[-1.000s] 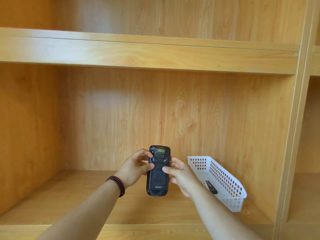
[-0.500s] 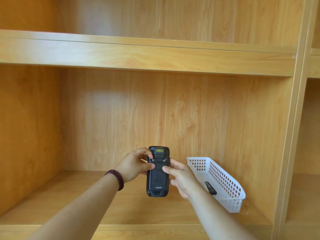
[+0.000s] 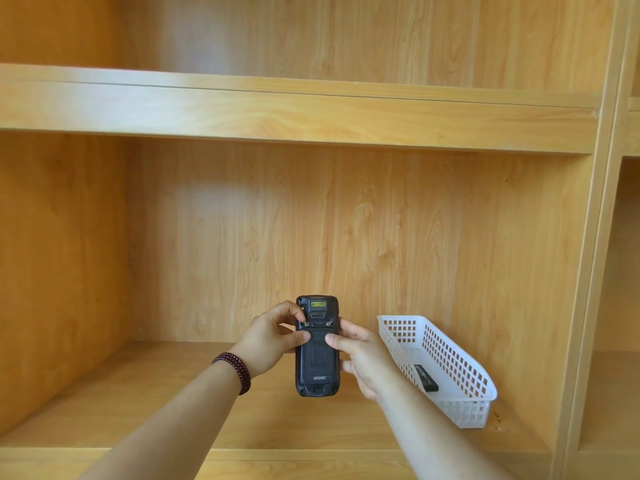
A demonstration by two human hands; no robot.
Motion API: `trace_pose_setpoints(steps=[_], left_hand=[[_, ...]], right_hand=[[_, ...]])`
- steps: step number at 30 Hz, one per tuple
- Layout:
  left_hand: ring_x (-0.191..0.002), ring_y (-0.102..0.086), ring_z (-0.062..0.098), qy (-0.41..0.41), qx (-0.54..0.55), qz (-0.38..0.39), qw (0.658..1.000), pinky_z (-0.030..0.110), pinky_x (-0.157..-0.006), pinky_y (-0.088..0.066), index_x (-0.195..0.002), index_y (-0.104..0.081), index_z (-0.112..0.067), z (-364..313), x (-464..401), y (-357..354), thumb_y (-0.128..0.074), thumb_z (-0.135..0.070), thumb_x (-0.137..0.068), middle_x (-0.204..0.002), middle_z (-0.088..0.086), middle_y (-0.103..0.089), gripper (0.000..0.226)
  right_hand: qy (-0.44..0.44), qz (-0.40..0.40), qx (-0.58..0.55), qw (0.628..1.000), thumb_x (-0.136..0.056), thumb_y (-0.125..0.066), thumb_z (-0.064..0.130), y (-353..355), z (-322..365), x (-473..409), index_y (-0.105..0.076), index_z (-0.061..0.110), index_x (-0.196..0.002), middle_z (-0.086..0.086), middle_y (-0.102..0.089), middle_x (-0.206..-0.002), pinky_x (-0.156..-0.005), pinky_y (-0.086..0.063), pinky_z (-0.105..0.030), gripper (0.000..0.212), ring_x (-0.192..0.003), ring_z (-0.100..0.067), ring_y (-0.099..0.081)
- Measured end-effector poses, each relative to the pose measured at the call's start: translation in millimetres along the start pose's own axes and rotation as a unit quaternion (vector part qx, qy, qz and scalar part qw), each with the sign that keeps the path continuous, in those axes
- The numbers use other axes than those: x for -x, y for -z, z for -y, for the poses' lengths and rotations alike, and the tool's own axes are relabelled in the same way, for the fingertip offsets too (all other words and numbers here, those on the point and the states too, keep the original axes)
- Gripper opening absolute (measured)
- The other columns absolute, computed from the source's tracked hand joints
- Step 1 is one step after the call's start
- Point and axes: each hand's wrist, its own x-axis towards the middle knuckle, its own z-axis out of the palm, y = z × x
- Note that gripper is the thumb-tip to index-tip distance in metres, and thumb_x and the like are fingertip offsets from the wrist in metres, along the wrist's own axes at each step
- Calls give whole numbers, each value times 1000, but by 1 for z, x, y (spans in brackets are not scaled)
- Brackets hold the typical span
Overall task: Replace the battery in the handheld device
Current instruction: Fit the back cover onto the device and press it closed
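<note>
I hold a black handheld device (image 3: pixel 317 362) upright above the shelf, its back facing me, with a small yellow label near its top. My left hand (image 3: pixel 268 341) grips its left side; the forefinger rests on the left latch screw and the thumb presses the back cover. My right hand (image 3: pixel 363 355) grips the right side, thumb on the cover just below the right latch. The back cover is in place on the device. A black battery (image 3: pixel 426 378) lies in the white basket (image 3: pixel 460 372) to the right.
The wooden shelf board (image 3: pixel 138 403) stretches below my hands. An upper shelf (image 3: pixel 294 112) runs overhead. A vertical divider (image 3: pixel 588 306) stands right of the basket, with another compartment beyond it.
My left forefinger has come down onto the left latch screw. Both hands and the device stay in nearly the same spot.
</note>
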Motion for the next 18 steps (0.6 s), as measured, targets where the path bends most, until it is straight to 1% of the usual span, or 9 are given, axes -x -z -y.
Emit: trace_pose_setpoints(steps=[2,4,8,11,13,16,18], left_hand=[[-84,-74,22,-5,-14,4,1000,37,-78,-61,-93,-55,-13,-2,1,-1,-68,-5,-87,-102,2,-66,17],[-82,-74,20,-5,-33,0,999,35,-77,-61,-94,-55,-13,-4,1,-2,-68,-6,-88,-101,1,-66,16],[-84,-74,23,-4,-61,4,998,41,-76,-62,-89,-56,-13,-7,0,-1,-71,-6,-85,-101,5,-68,18],[-83,-74,22,-3,-66,2,998,41,-74,-63,-88,-55,-11,-8,0,-2,-71,-5,-84,-99,5,-68,18],[-82,-74,21,-2,-70,-2,998,38,-72,-63,-87,-55,-10,-9,1,-3,-72,-5,-84,-96,5,-66,18],[-81,-73,17,1,-78,-6,997,35,-69,-63,-77,-53,-12,-9,2,-5,-72,-8,-85,-91,2,-67,20],[-81,-74,14,4,-80,-19,997,39,-71,-63,-68,-50,-14,-7,4,-7,-71,-13,-86,-89,3,-71,28]], right_hand=[[1,1,5,1000,-91,-63,0,1,2,0,-72,22,-109,-8,-72,-118,-92,-57,-46,30,-106,-20,-70],[3,1,10,1000,-91,-64,0,2,4,0,-73,23,-108,-9,-71,-119,-90,-58,-43,30,-104,-19,-70],[5,-1,18,1000,-90,-64,-2,3,4,2,-72,25,-107,-12,-70,-120,-92,-57,-45,33,-104,-19,-71],[3,-6,17,1000,-90,-64,-2,3,3,2,-73,25,-106,-11,-71,-119,-94,-56,-46,33,-103,-19,-71],[1,-7,17,1000,-89,-64,-3,3,2,3,-73,25,-104,-10,-72,-117,-97,-53,-49,33,-104,-20,-71],[1,-12,9,1000,-89,-64,-3,3,1,3,-74,23,-104,-6,-75,-112,-95,-55,-49,31,-102,-19,-72],[1,-15,0,1000,-90,-63,-2,4,2,3,-73,19,-109,-3,-76,-109,-90,-58,-45,30,-100,-18,-72]])
